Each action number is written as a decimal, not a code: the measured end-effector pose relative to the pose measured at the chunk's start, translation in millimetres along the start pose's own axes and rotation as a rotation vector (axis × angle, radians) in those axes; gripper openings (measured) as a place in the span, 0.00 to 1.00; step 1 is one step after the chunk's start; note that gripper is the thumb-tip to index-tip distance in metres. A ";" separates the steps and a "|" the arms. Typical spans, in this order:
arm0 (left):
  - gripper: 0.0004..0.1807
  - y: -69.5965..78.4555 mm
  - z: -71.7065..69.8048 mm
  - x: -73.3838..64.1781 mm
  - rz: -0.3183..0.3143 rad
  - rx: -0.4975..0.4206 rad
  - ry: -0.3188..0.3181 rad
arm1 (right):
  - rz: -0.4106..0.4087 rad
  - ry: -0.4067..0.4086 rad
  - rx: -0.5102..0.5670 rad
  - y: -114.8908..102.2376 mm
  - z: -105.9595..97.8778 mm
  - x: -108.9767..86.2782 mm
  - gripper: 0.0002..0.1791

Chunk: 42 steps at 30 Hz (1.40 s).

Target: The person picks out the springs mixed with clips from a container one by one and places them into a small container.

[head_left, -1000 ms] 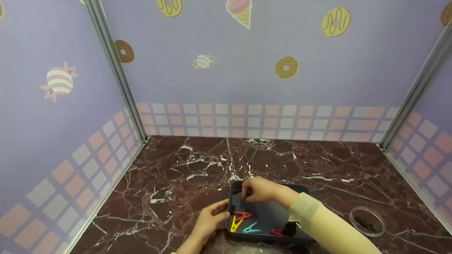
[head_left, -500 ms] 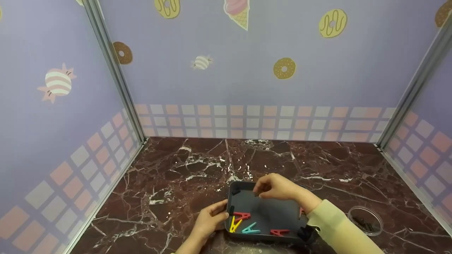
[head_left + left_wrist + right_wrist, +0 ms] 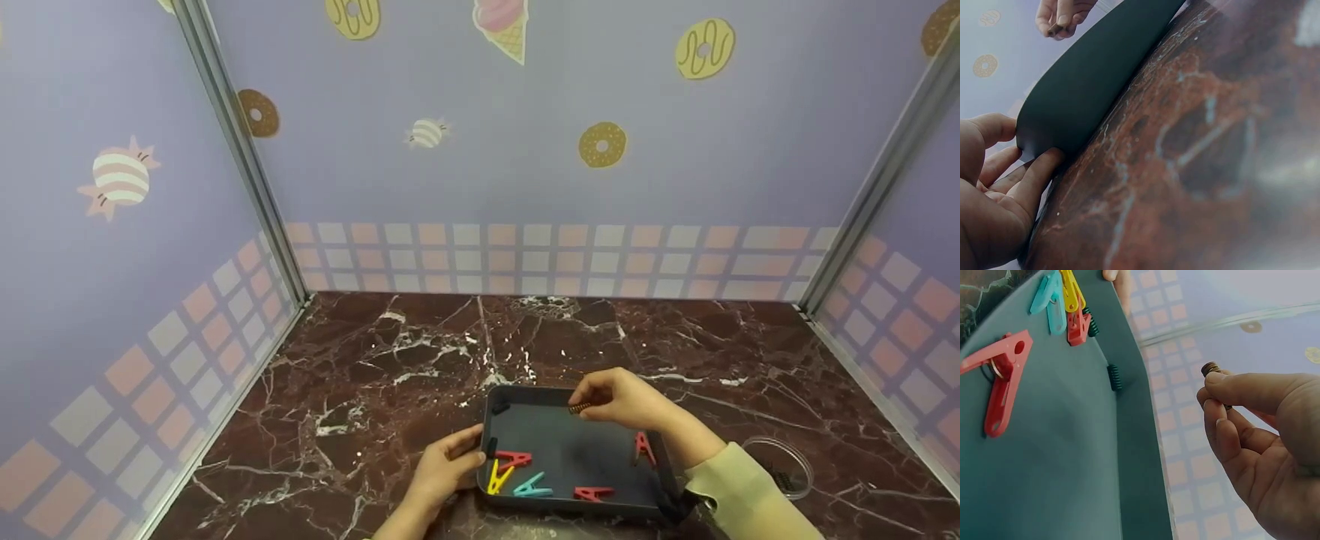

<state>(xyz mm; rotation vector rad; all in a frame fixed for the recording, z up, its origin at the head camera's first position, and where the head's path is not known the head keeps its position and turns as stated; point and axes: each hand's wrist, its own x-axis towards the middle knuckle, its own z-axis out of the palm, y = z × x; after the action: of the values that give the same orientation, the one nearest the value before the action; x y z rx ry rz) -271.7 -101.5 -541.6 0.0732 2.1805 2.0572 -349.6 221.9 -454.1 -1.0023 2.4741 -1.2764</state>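
Observation:
My right hand [image 3: 626,401] pinches a small coil spring [image 3: 579,408] between thumb and fingertips, over the far right part of a dark rectangular tray [image 3: 562,435]. Close up in the right wrist view, the spring [image 3: 1211,369] pokes out past the thumb. At the tray's left side my left hand [image 3: 448,465] holds the wall, with fingers against its outside and a fingertip at the rim. Inside lie a yellow clothespin [image 3: 498,478], a teal clothespin [image 3: 532,486] and several red clothespins [image 3: 592,493]. Two dark springs, one of them [image 3: 1114,377] by the wall, lie along the tray's left side.
A clear round dish [image 3: 796,487] with dark springs stands right of the tray, partly behind the right sleeve. The marbled tabletop [image 3: 360,390] runs back to a patterned wall [image 3: 540,259], with side panels left and right.
My right hand has moved right from the tray's far left corner, carrying the spring, which now shows. A red clothespin at the tray's right has come into view. The left hand stays put.

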 end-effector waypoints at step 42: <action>0.30 3.4 -1.8 -2.2 0.007 0.001 -0.023 | 0.240 0.251 -0.087 25.6 -77.7 -143.2 0.12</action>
<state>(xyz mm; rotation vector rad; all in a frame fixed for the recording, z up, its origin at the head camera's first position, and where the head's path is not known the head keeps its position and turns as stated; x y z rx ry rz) -270.0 -103.3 -538.0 0.1040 2.1709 2.0495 -288.1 374.7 -446.0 -0.5665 2.7561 -1.2942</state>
